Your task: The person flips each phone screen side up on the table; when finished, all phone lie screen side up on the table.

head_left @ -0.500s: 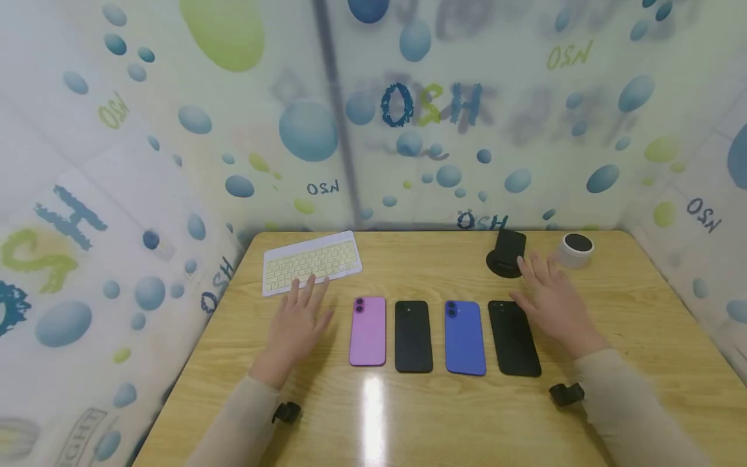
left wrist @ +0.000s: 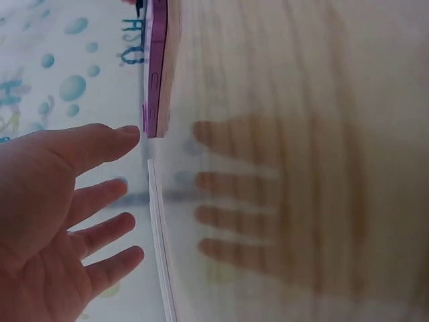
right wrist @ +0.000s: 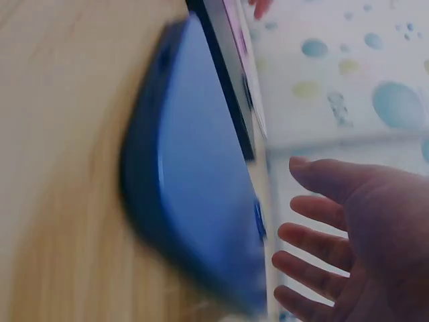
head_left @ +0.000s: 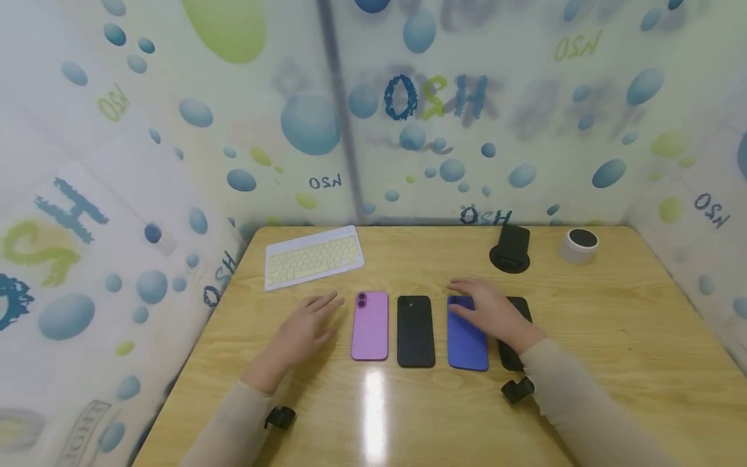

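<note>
1. Your right hand (head_left: 487,311) is now over the blue phone (head_left: 469,350), right of the middle of the frame. Half a second ago it was farther right, by the black phone (head_left: 510,357) and the black stand (head_left: 511,250).
2. That seems to make the blue phone the one you are busy with. Its place in the row is the same, so it doesn't look moved yet.
3. Your right fingers are stretched out with gaps between them, and they hold nothing. In the right wrist view there is a gap between your thumb and the blue phone.
4. Your left hand (head_left: 300,334) now points more to the right, and its fingers no longer cover the edge of the keyboard (head_left: 314,257) in the upper left. Its fingers are spread and hold nothing. It is just beside the pink phone (head_left: 370,327), not touching it.
5. Your right hand hides the top of the blue phone and part of the black phone.
6. The right wrist view is blurry, and the blue phone runs off the bottom. The pink phone is cut off at the top of the left wrist view.
7. The dark phone (head_left: 415,334) has a tiny spot near its top, too small to make out.
</note>
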Tool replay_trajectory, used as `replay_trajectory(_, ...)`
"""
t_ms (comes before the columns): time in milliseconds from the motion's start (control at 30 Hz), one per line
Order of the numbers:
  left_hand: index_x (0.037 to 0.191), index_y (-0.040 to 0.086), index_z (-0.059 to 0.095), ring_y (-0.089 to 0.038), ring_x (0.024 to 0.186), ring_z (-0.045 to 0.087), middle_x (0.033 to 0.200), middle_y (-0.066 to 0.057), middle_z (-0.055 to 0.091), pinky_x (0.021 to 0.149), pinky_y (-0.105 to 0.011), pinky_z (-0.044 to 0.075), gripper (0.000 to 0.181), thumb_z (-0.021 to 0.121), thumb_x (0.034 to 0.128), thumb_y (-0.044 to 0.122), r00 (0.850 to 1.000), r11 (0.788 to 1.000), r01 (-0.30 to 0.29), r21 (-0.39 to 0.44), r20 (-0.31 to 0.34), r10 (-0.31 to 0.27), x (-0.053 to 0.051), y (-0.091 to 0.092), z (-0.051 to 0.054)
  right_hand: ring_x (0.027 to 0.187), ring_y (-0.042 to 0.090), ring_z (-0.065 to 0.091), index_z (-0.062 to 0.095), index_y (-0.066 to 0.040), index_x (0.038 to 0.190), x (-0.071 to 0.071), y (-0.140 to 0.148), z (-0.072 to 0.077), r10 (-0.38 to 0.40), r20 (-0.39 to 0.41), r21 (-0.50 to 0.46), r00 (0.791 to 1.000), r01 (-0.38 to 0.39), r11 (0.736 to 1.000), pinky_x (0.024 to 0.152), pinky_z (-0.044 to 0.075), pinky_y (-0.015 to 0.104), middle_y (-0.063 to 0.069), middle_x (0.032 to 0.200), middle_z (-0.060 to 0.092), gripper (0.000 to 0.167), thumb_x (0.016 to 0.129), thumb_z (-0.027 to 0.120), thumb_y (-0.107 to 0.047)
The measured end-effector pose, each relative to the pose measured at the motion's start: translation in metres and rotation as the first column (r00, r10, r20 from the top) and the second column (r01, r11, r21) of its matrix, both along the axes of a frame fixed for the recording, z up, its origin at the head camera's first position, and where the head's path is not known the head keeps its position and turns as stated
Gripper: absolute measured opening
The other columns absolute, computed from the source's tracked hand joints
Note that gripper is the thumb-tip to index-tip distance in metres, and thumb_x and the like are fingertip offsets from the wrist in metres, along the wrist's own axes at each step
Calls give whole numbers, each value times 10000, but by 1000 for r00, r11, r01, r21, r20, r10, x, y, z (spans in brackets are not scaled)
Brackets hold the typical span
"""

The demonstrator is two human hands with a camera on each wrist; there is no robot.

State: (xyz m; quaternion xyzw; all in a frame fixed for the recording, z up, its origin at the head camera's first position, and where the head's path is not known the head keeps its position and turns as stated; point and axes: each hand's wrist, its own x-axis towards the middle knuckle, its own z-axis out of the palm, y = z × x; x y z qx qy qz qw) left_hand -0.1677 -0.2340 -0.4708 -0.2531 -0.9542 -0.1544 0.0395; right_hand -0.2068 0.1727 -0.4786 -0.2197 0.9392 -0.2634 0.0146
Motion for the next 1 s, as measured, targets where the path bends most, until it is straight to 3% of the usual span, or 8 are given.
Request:
replay_trajectory(200, 1407, 77, 633, -338, 1339, 517, 1456, -118, 616, 1140, -523, 424, 540, 797, 908, 205, 997, 999, 34, 12, 69, -35, 0, 2, 1, 1404, 419, 499, 630, -54, 1408, -7, -41, 0, 124, 29, -38, 992, -123, 992, 1148, 395, 582, 189, 1496, 566, 503, 980, 721, -300)
replay_trajectory(367, 1381, 114, 660, -305, 1338, 521, 1423, -63, 644, 1145, -513, 420, 555, 821, 885, 306, 988, 999, 36, 24, 146, -39, -2, 3, 0, 1442, 387, 461, 630, -83, 1414, -13, -68, 2, 173, 78, -26, 982, -171, 985, 1189, 354, 555, 161, 1513, 553, 514, 975, 725, -331)
replay_trajectory(533, 1386, 124, 657, -291, 1343, 519, 1429, -58, 636, 1151, -499, 417, 609, 841, 855, 357, 982, 998, 60, 30, 179, -65, -2, 6, 2, 1466, 364, 426, 607, -106, 1446, -19, -89, -1, 213, 116, -15, 970, -212, 977, 1205, 342, 529, 126, 1535, 536, 579, 953, 747, -375)
replay_trajectory(800, 1392, 142, 653, -259, 1350, 490, 1444, -30, 622, 1156, -499, 414, 690, 877, 802, 420, 971, 997, 58, 47, 228, -67, 0, 13, -1, 1462, 356, 396, 572, -154, 1488, -22, -104, -5, 245, 159, 24, 956, -252, 967, 1208, 317, 540, 88, 1571, 500, 658, 915, 783, -401)
replay_trajectory(1000, 1379, 142, 661, -269, 1361, 480, 1463, -24, 608, 1157, -508, 409, 709, 897, 772, 421, 973, 997, 68, 35, 219, -74, 1, 15, -3, 1441, 335, 406, 566, -139, 1492, -23, -107, -8, 254, 157, 20, 954, -260, 965, 1206, 309, 539, 86, 1569, 498, 719, 877, 818, -413)
